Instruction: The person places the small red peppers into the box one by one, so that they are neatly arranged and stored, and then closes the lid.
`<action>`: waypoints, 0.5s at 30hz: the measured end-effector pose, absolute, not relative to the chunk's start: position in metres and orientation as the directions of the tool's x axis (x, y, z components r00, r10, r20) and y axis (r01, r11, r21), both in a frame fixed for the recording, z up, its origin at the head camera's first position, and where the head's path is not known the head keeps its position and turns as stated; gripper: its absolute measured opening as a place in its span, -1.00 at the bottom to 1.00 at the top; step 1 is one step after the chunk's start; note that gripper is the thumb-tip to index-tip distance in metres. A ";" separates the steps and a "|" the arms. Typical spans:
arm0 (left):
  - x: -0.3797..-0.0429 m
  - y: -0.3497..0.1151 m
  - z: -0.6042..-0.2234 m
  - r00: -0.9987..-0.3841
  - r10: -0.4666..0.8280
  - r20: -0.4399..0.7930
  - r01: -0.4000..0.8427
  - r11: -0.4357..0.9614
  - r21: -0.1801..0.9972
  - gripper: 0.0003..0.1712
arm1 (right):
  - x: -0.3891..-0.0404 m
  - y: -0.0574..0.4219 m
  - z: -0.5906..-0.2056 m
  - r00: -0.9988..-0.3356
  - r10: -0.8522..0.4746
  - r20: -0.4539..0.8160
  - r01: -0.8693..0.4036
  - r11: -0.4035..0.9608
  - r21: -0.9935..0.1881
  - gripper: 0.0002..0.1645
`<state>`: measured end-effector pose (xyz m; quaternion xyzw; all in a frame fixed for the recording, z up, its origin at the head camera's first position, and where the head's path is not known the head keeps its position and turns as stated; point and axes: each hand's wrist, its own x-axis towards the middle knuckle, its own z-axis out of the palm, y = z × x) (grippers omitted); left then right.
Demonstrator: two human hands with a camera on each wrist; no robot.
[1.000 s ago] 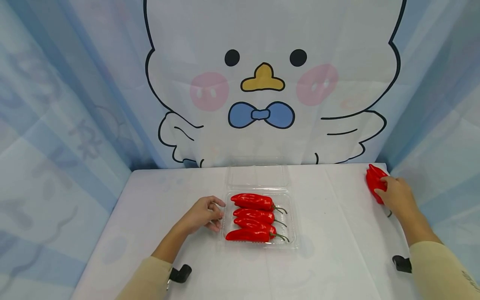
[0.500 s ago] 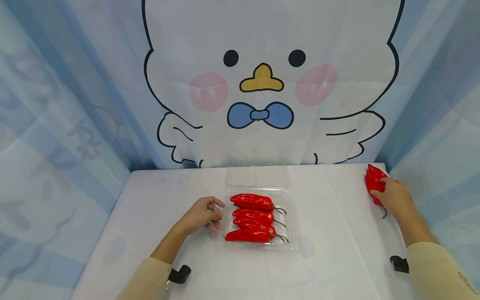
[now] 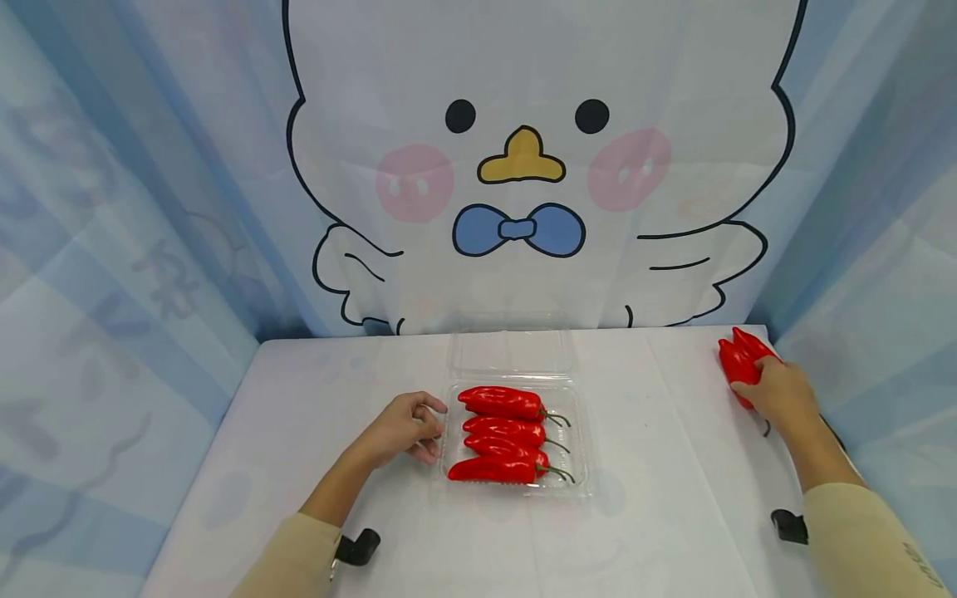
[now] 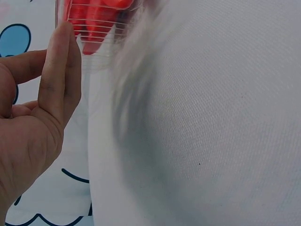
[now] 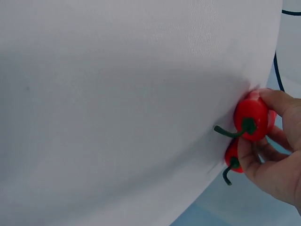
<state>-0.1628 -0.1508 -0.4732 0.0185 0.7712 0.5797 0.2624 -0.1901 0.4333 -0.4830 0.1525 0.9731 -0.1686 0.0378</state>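
My right hand [image 3: 785, 397] pinches a red chili pepper [image 5: 252, 113] between thumb and fingers at the table's far right corner. Its curved green stem shows in the right wrist view. Close beside it lies a second red pepper [image 5: 233, 157], partly hidden by the fingers. My left hand [image 3: 405, 425] is loosely bent, holding nothing, its fingertips right at the left edge of a clear plastic clamshell box [image 3: 584, 415]. Several red peppers [image 3: 503, 402] lie side by side in the box, stems pointing right. The left wrist view shows the fingers [image 4: 54, 80] next to the box's ribbed wall.
The box's transparent lid [image 3: 512, 353] is folded back toward the rear table edge. A white cloth covers the table [image 3: 658, 515]. Behind hangs a curtain [image 3: 523, 291] with a cartoon bird, and blue curtains [image 3: 882, 274] close off the sides.
My right hand has shifted slightly left and drawn one pepper away from the other, so both tips now show apart. The left hand and the box have stayed in place.
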 end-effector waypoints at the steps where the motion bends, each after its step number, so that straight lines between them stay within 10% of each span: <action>1: -0.163 -0.151 -0.473 -0.862 0.332 -0.383 -0.275 0.328 0.904 -0.63 | -0.190 0.433 -0.484 -0.951 0.284 -0.124 0.309 0.896 -0.320 -0.08; 15: -0.162 -0.150 -0.473 -0.865 0.334 -0.374 -0.263 0.333 0.906 -0.63 | -0.187 0.427 -0.495 -0.921 0.349 -0.175 0.390 0.824 -0.411 0.01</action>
